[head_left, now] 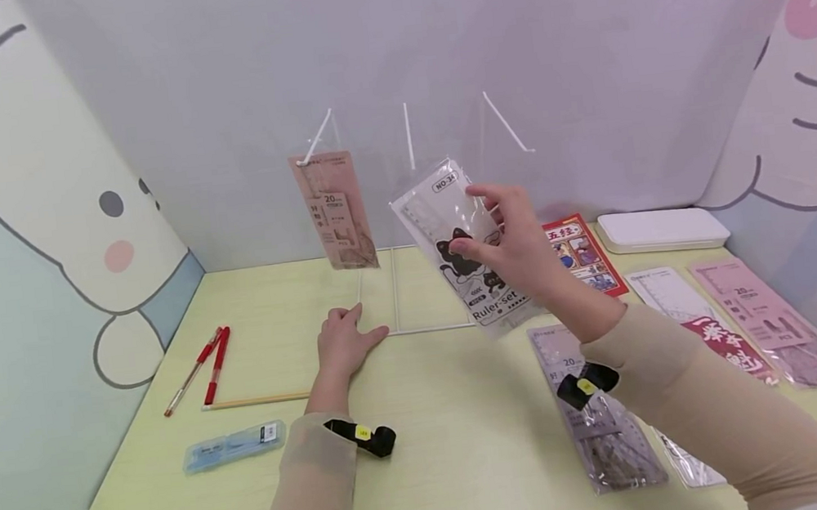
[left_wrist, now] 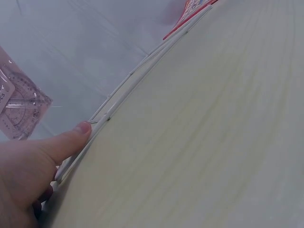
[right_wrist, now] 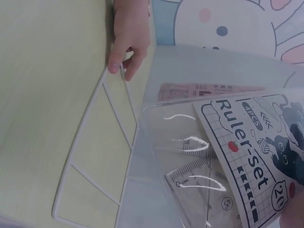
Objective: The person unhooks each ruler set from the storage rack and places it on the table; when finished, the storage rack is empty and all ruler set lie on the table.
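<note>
A white wire display rack [head_left: 430,329] stands on the table, with three arms reaching forward at its top. My left hand [head_left: 343,342] pinches the front left corner of its base; in the left wrist view the thumb [left_wrist: 78,134] lies along the wire. With my right hand [head_left: 521,240] I hold a clear-packed ruler set [head_left: 452,243] with black cats printed on it, tilted, just below the middle arm. The right wrist view shows rulers [right_wrist: 194,185] through its plastic. From the rack's left arm hangs a pink ruler set [head_left: 338,212].
Red pens [head_left: 218,364], a pencil [head_left: 260,401] and a blue case [head_left: 235,446] lie at the left. On the right are more ruler sets [head_left: 596,409], a pink one [head_left: 776,318], a red booklet [head_left: 586,254] and a white box [head_left: 663,230]. Walls rise behind and at both sides.
</note>
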`<state>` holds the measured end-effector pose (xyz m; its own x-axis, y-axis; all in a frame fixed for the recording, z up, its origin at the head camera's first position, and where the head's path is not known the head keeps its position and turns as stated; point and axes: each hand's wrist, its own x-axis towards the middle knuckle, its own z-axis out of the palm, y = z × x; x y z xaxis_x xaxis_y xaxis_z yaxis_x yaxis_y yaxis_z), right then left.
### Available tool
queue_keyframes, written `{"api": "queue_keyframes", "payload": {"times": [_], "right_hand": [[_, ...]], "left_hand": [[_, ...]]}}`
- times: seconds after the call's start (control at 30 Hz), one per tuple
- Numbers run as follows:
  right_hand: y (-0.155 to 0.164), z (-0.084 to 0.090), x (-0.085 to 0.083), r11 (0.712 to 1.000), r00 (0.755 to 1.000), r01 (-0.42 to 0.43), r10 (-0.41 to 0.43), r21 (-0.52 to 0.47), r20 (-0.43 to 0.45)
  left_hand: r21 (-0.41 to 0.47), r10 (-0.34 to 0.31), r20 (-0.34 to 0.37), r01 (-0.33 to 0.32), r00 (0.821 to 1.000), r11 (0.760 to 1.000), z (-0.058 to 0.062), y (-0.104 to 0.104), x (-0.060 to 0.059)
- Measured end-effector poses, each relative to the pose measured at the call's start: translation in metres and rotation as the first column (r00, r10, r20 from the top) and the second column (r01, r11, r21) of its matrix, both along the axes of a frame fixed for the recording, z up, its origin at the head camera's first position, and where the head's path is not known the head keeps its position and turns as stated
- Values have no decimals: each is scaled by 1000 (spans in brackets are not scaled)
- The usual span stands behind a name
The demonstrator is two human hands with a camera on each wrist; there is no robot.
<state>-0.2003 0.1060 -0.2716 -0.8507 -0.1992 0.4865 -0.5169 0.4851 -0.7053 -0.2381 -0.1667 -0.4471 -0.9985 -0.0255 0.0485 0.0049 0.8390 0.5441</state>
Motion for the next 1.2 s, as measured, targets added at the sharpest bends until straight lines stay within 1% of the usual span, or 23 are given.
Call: {"api": "queue_keyframes", "payload": {"times": [0.3,0.5,0.6,0.7,0.73,0.83,0.93,1.07,1.2], "right_hand": [[-1,5,5,1000,1000,2,-2,-6,-29],[4,4,7,1000,1000,5,-4,4,-26],[13,-3,5,998,1000,26,-25,62,-16],[26,-16,2,988,999,38,-40,150,14],[30,-21,0,983,999,31,-38,178,37],[44,-39,-5,963,994,-19,-12,270,110],[56,-57,-8,928,981,-99,30,359,193],[64,-78,-10,866,961,-205,91,455,260],[56,-91,-9,799,931,-307,140,516,338]], "left_hand": [[-3,4,6,-4,1000,1000,4,2,2],[-6,7,9,-7,1000,1000,3,1,3],[-4,7,8,-7,1000,1000,3,1,4],[-3,7,4,-7,1000,1000,2,1,4],[-2,7,4,-7,1000,1000,2,1,4],[0,4,2,-4,1000,1000,2,1,3],[1,-1,2,1,1000,1000,1,1,3],[17,-6,6,6,1000,1000,2,0,2],[38,-8,10,7,1000,999,3,0,3]]}}
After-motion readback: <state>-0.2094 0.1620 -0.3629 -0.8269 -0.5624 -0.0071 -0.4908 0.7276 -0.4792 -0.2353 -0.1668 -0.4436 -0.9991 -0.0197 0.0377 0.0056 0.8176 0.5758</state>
